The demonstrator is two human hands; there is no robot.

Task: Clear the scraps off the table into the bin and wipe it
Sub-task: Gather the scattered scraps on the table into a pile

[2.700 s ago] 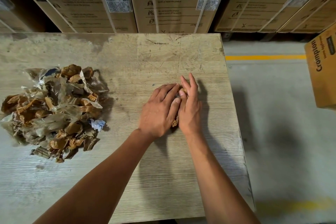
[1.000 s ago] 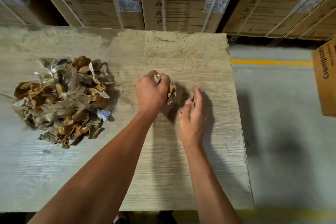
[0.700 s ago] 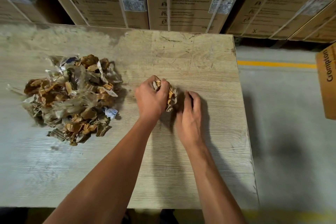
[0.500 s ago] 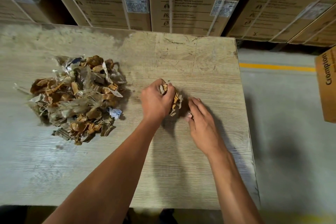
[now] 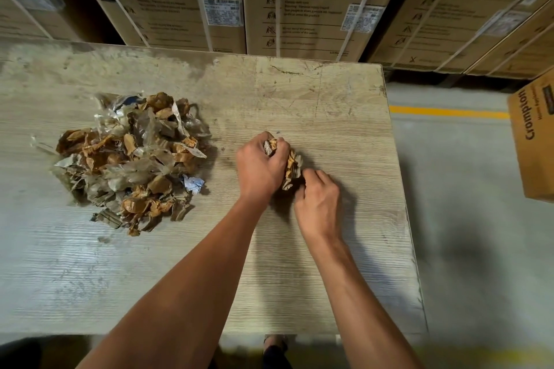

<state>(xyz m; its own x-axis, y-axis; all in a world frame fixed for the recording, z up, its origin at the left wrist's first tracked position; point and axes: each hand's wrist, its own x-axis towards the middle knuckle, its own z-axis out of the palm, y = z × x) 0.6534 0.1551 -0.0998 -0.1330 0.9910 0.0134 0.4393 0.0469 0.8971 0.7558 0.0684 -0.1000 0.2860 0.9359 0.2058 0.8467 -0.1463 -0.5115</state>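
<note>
Here, a small wad of scraps (image 5: 289,163) is gripped in the left hand (image 5: 260,166), with the fingers curled tight round it, just above the table (image 5: 329,263). The lower end of the wad is touched by the curled fingers of the right hand (image 5: 319,199); whether a bit is pinched there cannot be told. A big pile of scraps (image 5: 129,159) is left on the table, well apart to the left. No bin is seen, and no cloth.

The scraps are thought to be very light, thin and crinkly, like crumpled tape and clear wrap. They can be squashed and will not be broken. Loose bits may be dropped or blown off, so the pile is best scooped from both sides at the bottom and squeezed into a ball.

Tall cardboard boxes (image 5: 314,3) are stacked behind the table. "Clamp bottom" and "CAUTION" are printed on them, and the small print under that is too blurred to be read. "Crompton" is written on a smaller box (image 5: 533,141) at the right.
</note>
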